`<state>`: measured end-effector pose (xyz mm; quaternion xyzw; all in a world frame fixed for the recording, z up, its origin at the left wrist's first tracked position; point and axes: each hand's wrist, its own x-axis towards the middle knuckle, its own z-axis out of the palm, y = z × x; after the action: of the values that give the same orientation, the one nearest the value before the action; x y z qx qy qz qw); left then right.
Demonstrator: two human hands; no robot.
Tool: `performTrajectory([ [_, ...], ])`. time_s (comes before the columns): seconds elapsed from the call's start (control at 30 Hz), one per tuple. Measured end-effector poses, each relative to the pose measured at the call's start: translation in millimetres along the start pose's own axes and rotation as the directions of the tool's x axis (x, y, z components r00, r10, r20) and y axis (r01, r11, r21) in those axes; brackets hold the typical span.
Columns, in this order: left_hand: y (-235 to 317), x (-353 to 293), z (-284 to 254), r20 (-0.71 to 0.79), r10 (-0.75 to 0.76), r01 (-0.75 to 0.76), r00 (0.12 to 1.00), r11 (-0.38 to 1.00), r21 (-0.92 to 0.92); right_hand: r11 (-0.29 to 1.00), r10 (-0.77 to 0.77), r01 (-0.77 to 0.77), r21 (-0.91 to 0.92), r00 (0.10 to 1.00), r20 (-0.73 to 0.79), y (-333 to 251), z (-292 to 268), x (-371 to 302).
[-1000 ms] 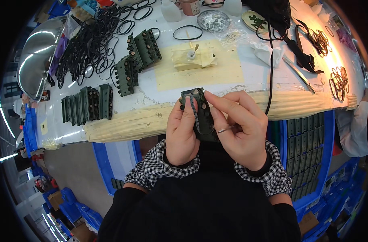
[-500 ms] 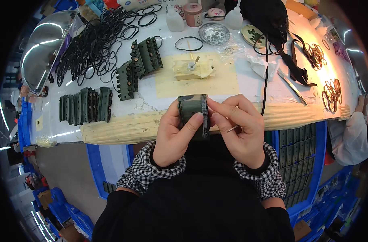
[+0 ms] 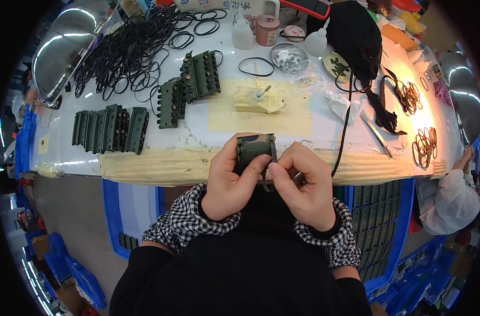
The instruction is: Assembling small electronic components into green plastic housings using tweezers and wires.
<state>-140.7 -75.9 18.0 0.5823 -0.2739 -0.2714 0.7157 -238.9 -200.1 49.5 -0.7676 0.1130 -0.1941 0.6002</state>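
Note:
My left hand [image 3: 226, 184] is wrapped round a green camouflage toy tank hull [image 3: 246, 152], thumb across its side. A black ribbed rubber track [image 3: 274, 148] runs along the hull's right edge, and a loose bit curves down below it. My right hand [image 3: 305, 184] pinches at the track with thumb and forefinger; its other fingers curl inward, and whether they hold anything more is hidden. Both hands are just over the table's front edge. Beyond them a small tape-wrapped block [image 3: 258, 100] bears a little white cup with a stick in it.
Several green hulls [image 3: 111, 129] stand in a row at left, with more wheeled hulls [image 3: 200, 76] behind. A heap of black rubber tracks [image 3: 124, 58] lies back left. Farther back are squeeze bottles [image 3: 243, 36]; tweezers [image 3: 377, 137] lie at right. Blue trays [image 3: 403, 210] sit below the table.
The whole view has shifted slightly. My right hand's fingers have closed in lower on the track, and a loose bit of it now bends away below the hull. The left hand keeps its hold.

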Motion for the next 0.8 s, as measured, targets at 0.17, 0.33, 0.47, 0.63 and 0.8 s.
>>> performTrajectory([
  [0.17,-1,0,0,0.036,-0.09,0.094,0.995,0.984,-0.15,0.998,-0.025,0.024,-0.052,0.999,-0.024,4,2,0],
  [0.33,-2,1,2,0.049,-0.088,0.098,0.995,0.964,-0.247,0.993,-0.095,0.088,-0.085,0.992,-0.088,7,11,0],
  [0.47,-4,2,-5,0.093,0.067,-0.065,0.993,0.998,-0.021,0.992,-0.117,0.114,-0.044,0.991,-0.068,8,7,1],
  [0.63,-4,7,-6,0.105,0.341,-0.356,0.934,0.87,0.34,0.894,0.198,-0.189,0.405,0.98,0.022,7,1,-1],
  [0.8,-1,12,-3,0.128,0.466,-0.466,0.876,0.744,0.479,0.823,0.254,-0.231,0.519,0.967,0.027,-1,1,3],
])
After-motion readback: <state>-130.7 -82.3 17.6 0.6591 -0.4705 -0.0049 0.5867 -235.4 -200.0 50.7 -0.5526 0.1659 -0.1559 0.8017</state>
